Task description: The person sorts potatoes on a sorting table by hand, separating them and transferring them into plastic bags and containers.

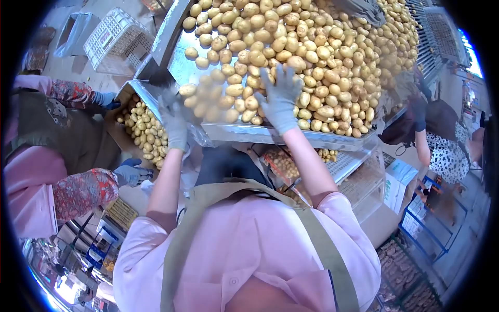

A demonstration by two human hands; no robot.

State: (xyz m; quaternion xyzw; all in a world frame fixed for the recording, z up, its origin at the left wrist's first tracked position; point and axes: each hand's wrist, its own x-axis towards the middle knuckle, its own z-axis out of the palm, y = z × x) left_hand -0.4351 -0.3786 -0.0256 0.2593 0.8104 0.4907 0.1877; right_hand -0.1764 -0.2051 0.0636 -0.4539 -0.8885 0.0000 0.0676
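A mass of pale yellow potatoes (322,73) covers a metal sorting table (244,130) in front of me. My right hand (282,99), in a grey glove, lies open on the potatoes near the front rim, its fingers spread. My left hand (174,119), also gloved, is at the table's left corner beside a chute edge. Its fingers look stretched out but are smeared by motion, and I see nothing held in them. Several blurred potatoes (210,99) lie between my hands. Below my left hand, a box (117,122) holds more potatoes (145,127).
At left stands a co-worker (57,125) with gloved hands by the box. Another person (442,140) is at the table's right side. A white plastic crate (117,41) lies behind on the left. A blue cart frame (429,234) and stacked filled bags (403,275) are at right.
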